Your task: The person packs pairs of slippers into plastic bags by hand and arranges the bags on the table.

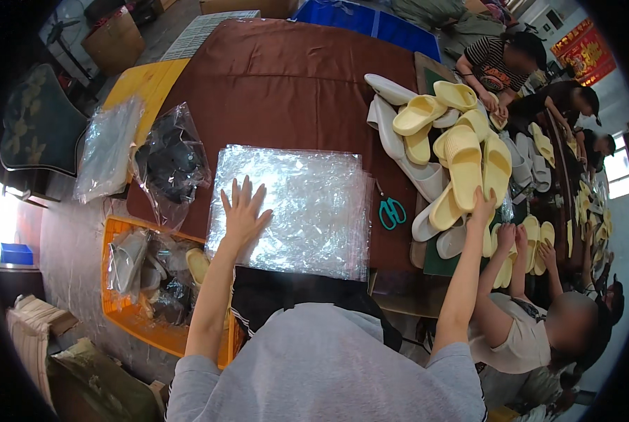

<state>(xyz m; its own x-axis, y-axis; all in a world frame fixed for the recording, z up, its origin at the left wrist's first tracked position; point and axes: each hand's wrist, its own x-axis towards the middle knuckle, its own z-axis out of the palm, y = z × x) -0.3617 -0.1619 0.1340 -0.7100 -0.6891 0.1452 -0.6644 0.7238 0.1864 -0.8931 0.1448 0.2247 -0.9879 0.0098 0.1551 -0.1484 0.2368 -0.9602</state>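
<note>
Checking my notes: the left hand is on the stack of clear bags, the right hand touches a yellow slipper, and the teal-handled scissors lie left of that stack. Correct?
No: the head view shows the scissors right of the stack of clear bags. The left hand and right hand are as noted.

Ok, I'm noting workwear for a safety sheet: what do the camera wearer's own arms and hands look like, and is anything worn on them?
The left hand and right hand are ungloved. Both forearms are uncovered, with no watch or bracelet visible. Short grey sleeves cover the upper arms.
</note>
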